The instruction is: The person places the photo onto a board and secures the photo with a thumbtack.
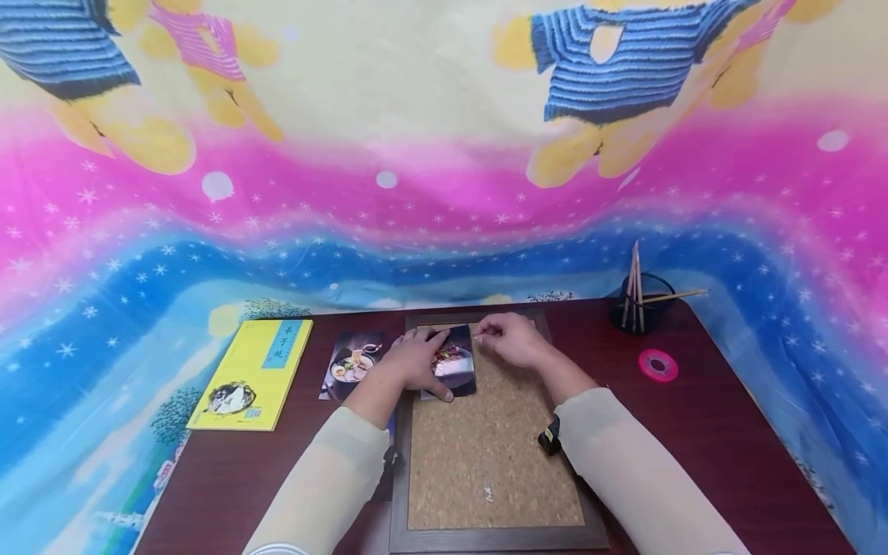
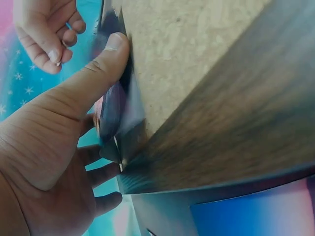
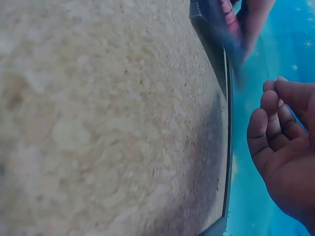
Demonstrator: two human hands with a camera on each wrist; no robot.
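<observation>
My left hand [image 1: 416,361] holds a photo [image 1: 454,364] of a dark dish of food at the upper left of a framed cork board [image 1: 496,439]. The thumb lies along its lower edge and the fingers spread over its left side. Part of the picture is covered by the hand. Just right of it, my right hand [image 1: 513,339] is over the upper board, thumb and index finger pinching a tiny whitish pushpin [image 2: 59,63], mostly hidden between the fingertips. A small cluster of white pushpins [image 1: 489,492] lies low on the cork.
A second photo [image 1: 354,365], of a noodle bowl, lies left of the board. Farther left is a yellow book [image 1: 253,375]. At the back right stands a black mesh cup [image 1: 640,304] of pencils, with a pink ring-shaped item [image 1: 657,365] before it. A patterned cloth [image 1: 444,177] surrounds the table.
</observation>
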